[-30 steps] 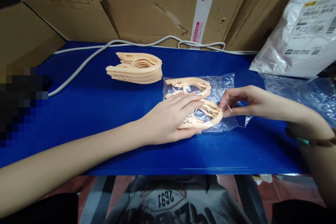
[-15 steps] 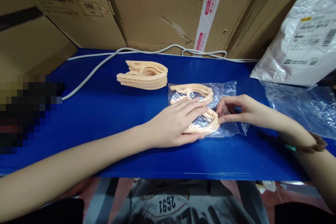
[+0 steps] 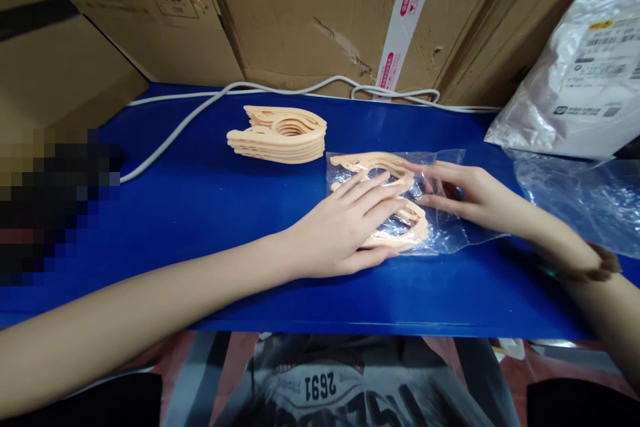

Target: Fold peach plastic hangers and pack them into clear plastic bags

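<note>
A: Along the far edge of the blue desk (image 3: 200,280), tall cardboard boxes (image 3: 310,13) are ranged, pushed back there, it seems, so that reach is not blocked!

B: Brown, flat-faced, scuffed, and down the middle one a strip of printed tape (image 3: 400,33) is stuck.

A: At the far right corner a white mailing bag (image 3: 570,73) is propped, presumably parked aside.

B: Crinkled and shiny, and a label is worn on its front. Just before it, loose clear film (image 3: 580,197) is spread.

A: Now to the clear bag (image 3: 441,232), laid flat right of the desk's middle, between the near and far edges!

B: Thin, glossy, wrinkled; through it two smooth peach pieces (image 3: 419,232) with rounded ends are seen.

A: Across them the left hand (image 3: 345,227) is laid palm down, fingers nearly straight; the bag is probably being steadied.

B: By the right hand (image 3: 465,190) the bag's right part is touched, thumb and forefinger parted. The two hands are set close, yet apart.

A: Left of the bag, nearer the far edge, a stack of peach pieces (image 3: 280,147) is nested, likely for tidiness.

B: Stiff plastic by the look, forked leftward, rounded rightward. Behind, a pale cable (image 3: 170,140) is trailed, slim and smooth.
</note>
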`<action>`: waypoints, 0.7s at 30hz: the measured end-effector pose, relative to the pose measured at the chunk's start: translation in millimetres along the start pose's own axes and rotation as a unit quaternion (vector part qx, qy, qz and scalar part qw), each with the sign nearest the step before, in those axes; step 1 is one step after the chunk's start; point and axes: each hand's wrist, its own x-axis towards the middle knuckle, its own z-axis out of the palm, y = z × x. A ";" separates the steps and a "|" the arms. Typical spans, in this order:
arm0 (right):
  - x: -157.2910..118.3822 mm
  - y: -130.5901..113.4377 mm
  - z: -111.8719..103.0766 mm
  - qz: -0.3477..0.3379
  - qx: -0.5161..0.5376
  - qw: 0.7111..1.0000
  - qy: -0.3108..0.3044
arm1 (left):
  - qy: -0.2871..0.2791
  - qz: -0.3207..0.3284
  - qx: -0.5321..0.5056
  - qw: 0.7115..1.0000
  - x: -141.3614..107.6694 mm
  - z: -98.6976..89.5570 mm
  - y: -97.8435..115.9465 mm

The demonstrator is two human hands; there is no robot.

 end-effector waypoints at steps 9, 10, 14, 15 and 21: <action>4.9 -1.0 13.4 0.014 -0.039 0.999 0.023 | 0.019 -0.063 -0.034 0.997 0.7 1.3 -0.6; 5.2 -0.3 14.4 0.013 -0.037 0.999 0.023 | 0.020 -0.063 -0.039 0.997 0.9 1.3 -1.2; 6.9 -0.4 17.9 -0.003 -0.018 1.000 0.017 | 0.016 -0.054 -0.036 0.998 0.6 1.2 -3.8; 7.1 -1.4 18.1 -0.003 -0.015 1.000 0.015 | 0.014 -0.050 -0.030 0.998 0.3 1.1 -4.5; 6.9 -10.1 14.7 0.011 -0.015 1.000 0.014 | 0.035 0.037 0.066 0.997 0.7 -0.9 -0.4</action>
